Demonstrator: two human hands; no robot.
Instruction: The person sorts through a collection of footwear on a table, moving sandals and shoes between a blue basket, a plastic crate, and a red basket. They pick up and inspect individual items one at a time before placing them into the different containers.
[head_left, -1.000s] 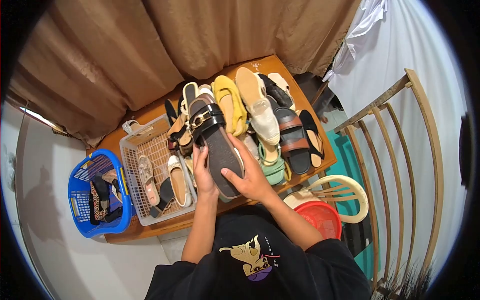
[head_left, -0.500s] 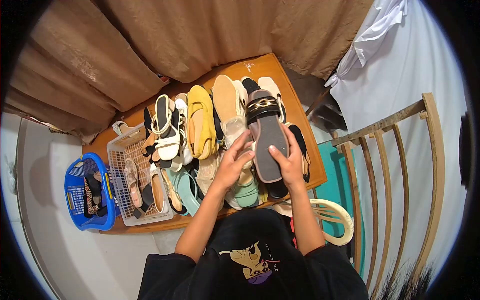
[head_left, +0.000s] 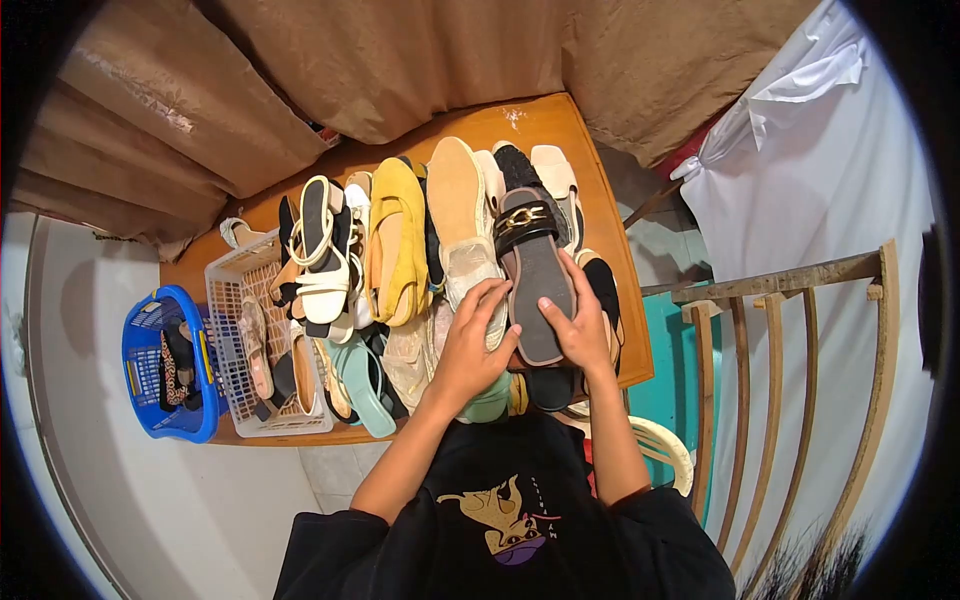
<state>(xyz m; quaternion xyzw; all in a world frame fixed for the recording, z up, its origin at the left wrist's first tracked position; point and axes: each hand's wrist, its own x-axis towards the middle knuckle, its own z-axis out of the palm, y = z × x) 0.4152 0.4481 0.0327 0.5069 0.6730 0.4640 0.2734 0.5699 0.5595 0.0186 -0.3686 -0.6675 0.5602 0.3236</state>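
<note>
A sandal with a dark grey footbed, a black strap and a gold chain ornament lies in my right hand. My right thumb presses on its footbed while the fingers wrap the right edge. My left hand is beside the sandal's left edge, fingers and thumb apart, its fingertips at or very near the edge. Under and around my hands are a beige slip-on shoe, a clear-topped shoe and a pale green shoe, partly covered by my left hand.
Rows of footwear cover the wooden table, including yellow sandals, white heeled sandals and a mint sandal. Left are a white basket and a blue basket with shoes. A wooden rack stands right.
The view has shifted slightly. The sandal has turned slightly in my right hand and sits a little lower at its strap end. My left fingers have straightened and come closer together.
</note>
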